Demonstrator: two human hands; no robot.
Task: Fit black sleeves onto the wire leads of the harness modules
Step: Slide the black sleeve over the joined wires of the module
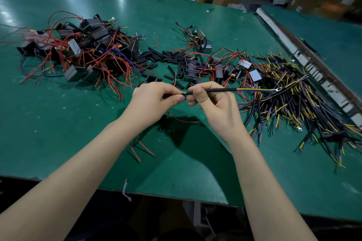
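Over the green table (pixel 176 162), my left hand (pixel 154 100) pinches a short black sleeve (pixel 183 95) with a bit of yellow wire showing at its end. My right hand (pixel 211 101) grips a black sheathed lead (pixel 221 90) whose yellow and purple wires run right to a ring terminal (pixel 277 89). The two hands meet fingertip to fingertip. Red leads (pixel 182 119) hang below my left hand. Loose black sleeves (pixel 162 56) lie scattered just beyond my hands.
A heap of grey modules with red wires (pixel 82 51) sits at the left. More modules (pixel 217 68) lie at centre right. A big pile of black, yellow and purple leads (pixel 297 100) fills the right. A metal rail (pixel 305 62) runs diagonally along the right edge. Boxes stand behind the table.
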